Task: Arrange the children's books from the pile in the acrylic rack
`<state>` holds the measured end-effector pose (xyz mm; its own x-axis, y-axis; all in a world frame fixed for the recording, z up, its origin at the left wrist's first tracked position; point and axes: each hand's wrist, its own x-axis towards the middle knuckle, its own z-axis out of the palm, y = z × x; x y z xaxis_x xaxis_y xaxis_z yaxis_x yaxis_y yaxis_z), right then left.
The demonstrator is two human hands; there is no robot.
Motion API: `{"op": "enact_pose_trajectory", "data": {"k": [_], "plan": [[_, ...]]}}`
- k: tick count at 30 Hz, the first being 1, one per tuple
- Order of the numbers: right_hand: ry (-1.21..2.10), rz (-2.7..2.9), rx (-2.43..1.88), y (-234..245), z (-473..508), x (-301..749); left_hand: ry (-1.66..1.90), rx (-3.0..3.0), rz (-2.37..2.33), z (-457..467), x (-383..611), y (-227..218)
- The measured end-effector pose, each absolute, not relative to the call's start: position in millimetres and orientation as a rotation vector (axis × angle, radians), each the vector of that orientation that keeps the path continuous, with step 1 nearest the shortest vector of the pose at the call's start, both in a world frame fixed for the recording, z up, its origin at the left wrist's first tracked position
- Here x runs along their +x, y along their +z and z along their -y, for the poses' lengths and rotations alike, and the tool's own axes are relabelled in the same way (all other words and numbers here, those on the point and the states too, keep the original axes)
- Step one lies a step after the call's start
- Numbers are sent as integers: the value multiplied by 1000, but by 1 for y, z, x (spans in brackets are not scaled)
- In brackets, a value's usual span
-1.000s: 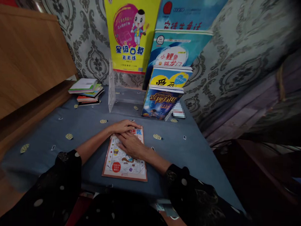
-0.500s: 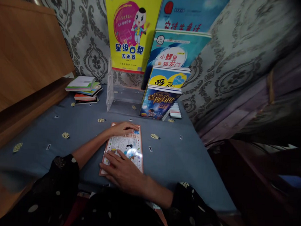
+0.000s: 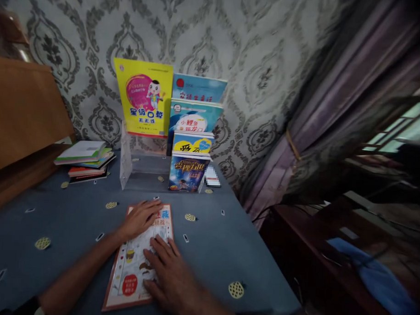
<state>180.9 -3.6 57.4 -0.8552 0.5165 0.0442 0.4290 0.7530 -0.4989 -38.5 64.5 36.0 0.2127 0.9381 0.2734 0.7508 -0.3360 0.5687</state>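
One cloth-covered table (image 3: 213, 263); one clear rack (image 3: 126, 159) showing five front covers (image 3: 148, 98); one picture book (image 3: 135, 251), flat on the table before the rack, probably light, flexible and slick, best taken by its lower-left edge; one left hand (image 3: 141, 219) on its upper part, one right hand (image 3: 173, 273) over its lower right, fingers extended, clamped on nothing

A stack of books (image 3: 84, 158) lies left of a clear rack (image 3: 126, 160); a tied curtain (image 3: 309, 115) hangs at right.
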Motion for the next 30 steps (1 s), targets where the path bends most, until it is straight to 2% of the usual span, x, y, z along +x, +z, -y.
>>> {"op": "enact_pose_trajectory", "data": {"k": [7, 12, 17, 24, 30], "plan": [[744, 2620, -1048, 55, -5, 182, 962, 2059, -1918, -36, -47, 14], [701, 2564, -1079, 43, -10, 182, 1228, 1849, -1854, -20, -51, 5], [642, 2545, -1039, 31, -14, 181, 1400, 1438, -1736, -15, -59, 23], [596, 2532, -983, 21, -18, 182, 1580, 541, -1630, -9, -58, 53], [602, 2495, -988, 21, -17, 182, 1543, 351, -1521, -7, -62, 70]]}}
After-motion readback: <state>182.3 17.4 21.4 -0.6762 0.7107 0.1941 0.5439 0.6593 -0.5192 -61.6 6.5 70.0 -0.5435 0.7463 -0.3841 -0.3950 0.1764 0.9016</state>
